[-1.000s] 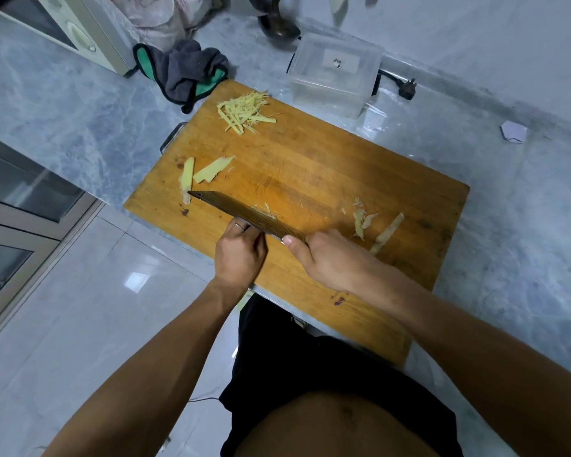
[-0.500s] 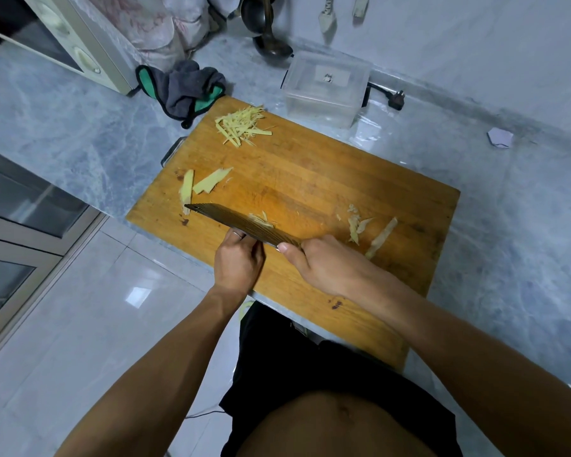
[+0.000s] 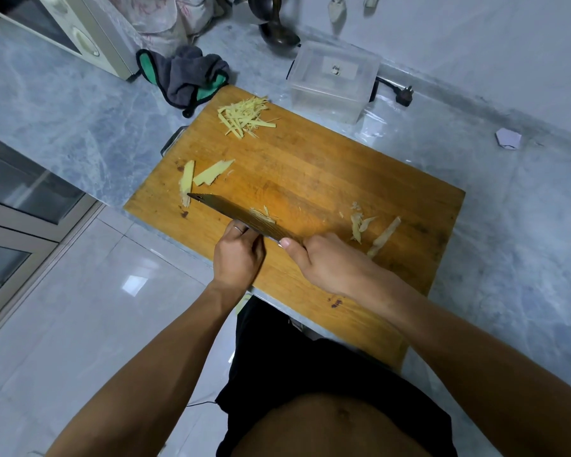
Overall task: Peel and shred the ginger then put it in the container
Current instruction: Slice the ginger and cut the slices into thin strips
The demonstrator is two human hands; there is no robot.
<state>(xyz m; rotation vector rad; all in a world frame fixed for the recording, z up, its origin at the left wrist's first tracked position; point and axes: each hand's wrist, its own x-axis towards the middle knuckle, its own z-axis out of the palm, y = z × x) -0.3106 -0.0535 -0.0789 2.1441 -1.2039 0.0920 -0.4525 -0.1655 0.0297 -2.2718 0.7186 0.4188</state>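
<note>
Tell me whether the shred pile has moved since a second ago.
No. The shred pile still lies at the same far-left corner of the board; only the camera has shifted.

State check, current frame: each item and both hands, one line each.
Cleaver: held by right hand, shreds stuck on blade.
Left hand: fingers curled against blade.
Shredded ginger pile: on cutting board.
Ginger slices: uncut.
Plastic container: lid on.
</note>
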